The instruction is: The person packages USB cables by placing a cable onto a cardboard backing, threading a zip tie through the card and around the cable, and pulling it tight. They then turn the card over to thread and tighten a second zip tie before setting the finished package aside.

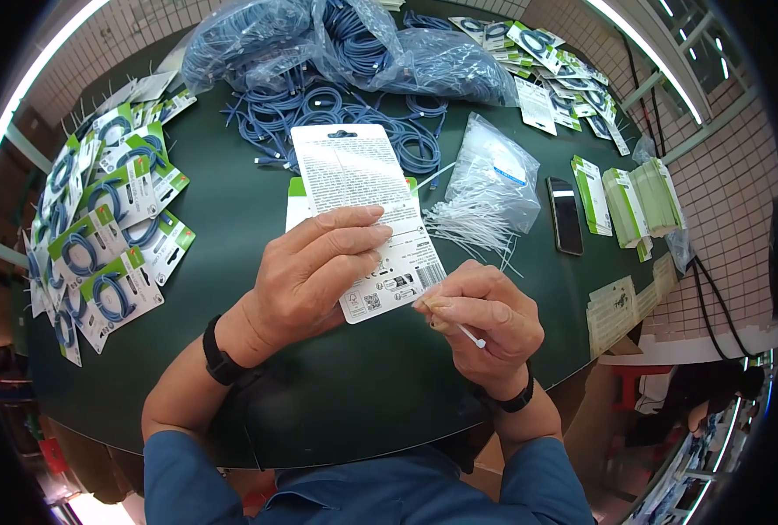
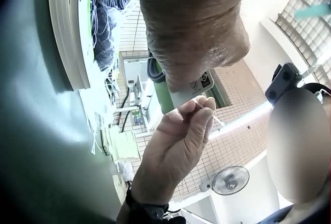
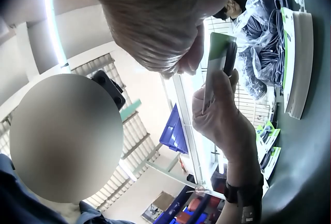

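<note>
The left hand (image 1: 323, 271) holds a printed card (image 1: 362, 197), its text and barcode side up, with fingers across its face; in the right wrist view a dark coiled cable (image 3: 230, 57) lies against the card's other side. Beside the card's lower right corner, the right hand (image 1: 485, 324) pinches a thin white cable tie (image 1: 469, 335) between thumb and fingers, its head sticking out below. The left wrist view also shows that tie (image 2: 219, 120) in the right hand (image 2: 178, 146). Under the held card, a stack of green-and-white cards (image 1: 297, 197) is partly hidden.
Carded cables (image 1: 113, 227) pile up at the left, more cards (image 1: 564, 74) at the back right. Loose blue cables (image 1: 336, 109) and bagged cables (image 1: 266, 44) lie at the back. A bag of white ties (image 1: 494, 166), a phone (image 1: 565, 216) and card stacks (image 1: 629, 206) stand right.
</note>
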### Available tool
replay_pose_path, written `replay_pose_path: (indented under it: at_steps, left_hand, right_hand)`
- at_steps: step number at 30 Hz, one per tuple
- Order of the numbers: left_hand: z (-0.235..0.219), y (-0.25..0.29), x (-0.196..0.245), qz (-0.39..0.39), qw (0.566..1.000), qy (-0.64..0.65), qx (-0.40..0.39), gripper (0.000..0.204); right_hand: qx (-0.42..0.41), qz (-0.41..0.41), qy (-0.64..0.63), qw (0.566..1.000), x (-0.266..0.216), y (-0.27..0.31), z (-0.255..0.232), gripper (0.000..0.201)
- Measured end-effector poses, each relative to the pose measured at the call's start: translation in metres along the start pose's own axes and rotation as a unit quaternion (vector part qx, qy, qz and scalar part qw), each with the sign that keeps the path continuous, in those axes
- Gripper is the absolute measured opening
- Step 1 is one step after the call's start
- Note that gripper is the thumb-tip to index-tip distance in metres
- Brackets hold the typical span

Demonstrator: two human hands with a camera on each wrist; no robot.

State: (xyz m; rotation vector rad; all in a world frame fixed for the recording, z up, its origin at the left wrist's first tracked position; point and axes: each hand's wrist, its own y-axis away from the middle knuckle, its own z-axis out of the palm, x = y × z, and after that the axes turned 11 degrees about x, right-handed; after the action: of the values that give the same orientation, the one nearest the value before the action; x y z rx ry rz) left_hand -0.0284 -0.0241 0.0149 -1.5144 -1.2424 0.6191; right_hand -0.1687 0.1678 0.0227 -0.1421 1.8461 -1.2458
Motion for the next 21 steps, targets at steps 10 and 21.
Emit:
replay_pose_path:
  at_steps: [10,21]
  left_hand:
    - [-0.007,-0.009,0.03,0.064,0.996,-0.032,-0.051,0.027]
    - [-0.029,-0.033,0.091,0.076,0.988,-0.107,-0.08,0.023]
  right_hand:
    - [-0.073,-0.013,0.09,0.993,-0.004,-0.015,-0.01,0.035]
    - [-0.119,0.145,-0.052,0.981,-0.026,-0.027,-0.025,0.027]
